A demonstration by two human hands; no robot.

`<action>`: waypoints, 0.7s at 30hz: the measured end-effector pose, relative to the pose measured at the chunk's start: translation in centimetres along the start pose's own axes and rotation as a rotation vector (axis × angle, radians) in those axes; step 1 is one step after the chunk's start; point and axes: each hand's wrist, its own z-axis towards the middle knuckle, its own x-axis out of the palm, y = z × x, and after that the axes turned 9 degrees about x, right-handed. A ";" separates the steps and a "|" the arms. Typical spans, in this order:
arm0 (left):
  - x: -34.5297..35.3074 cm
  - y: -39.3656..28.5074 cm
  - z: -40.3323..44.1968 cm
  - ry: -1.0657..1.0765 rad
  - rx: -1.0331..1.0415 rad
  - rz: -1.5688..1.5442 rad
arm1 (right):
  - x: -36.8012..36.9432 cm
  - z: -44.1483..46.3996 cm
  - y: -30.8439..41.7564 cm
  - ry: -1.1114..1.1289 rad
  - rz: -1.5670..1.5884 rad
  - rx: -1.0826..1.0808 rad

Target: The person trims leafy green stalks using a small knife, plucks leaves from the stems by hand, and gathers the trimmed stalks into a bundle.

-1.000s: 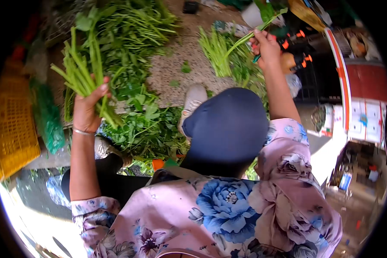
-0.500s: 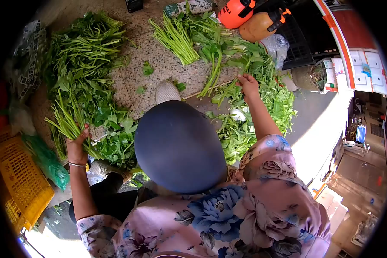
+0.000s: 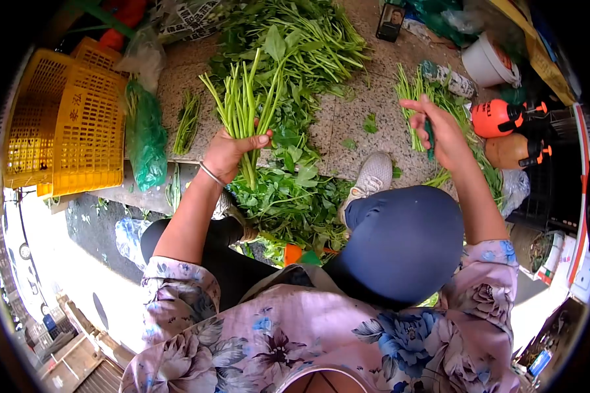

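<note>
My left hand (image 3: 235, 152) is wrapped round a bunch of green leafy stems (image 3: 248, 105), whose pale cut ends fan upward. Below and behind it lies a spread of loose leafy greens (image 3: 288, 203). Over on the right, my right hand (image 3: 440, 134) is raised with its index finger stretched out. A small dark green object (image 3: 430, 139) is held against its palm; its kind is unclear. Just beyond that hand lies a pile of cut stems (image 3: 410, 88), partly covered by it.
A large heap of greens (image 3: 301, 49) lies at the back, with a phone (image 3: 390, 21) beyond. Yellow crates (image 3: 88, 124) and a green plastic bag (image 3: 145, 134) stand left. Spray bottles (image 3: 498, 118) and a white bucket (image 3: 488, 60) are right. My shoe (image 3: 375, 175) rests centrally.
The view has swung left. My left hand still grips the bunch of stems. My right hand has left the leaves at the right and is now lifted, showing the dark green object.
</note>
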 end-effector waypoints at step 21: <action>-4.1 -3.7 -4.1 -0.146 0.068 -0.109 | 17.3 6.3 6.0 0.040 -0.406 -0.144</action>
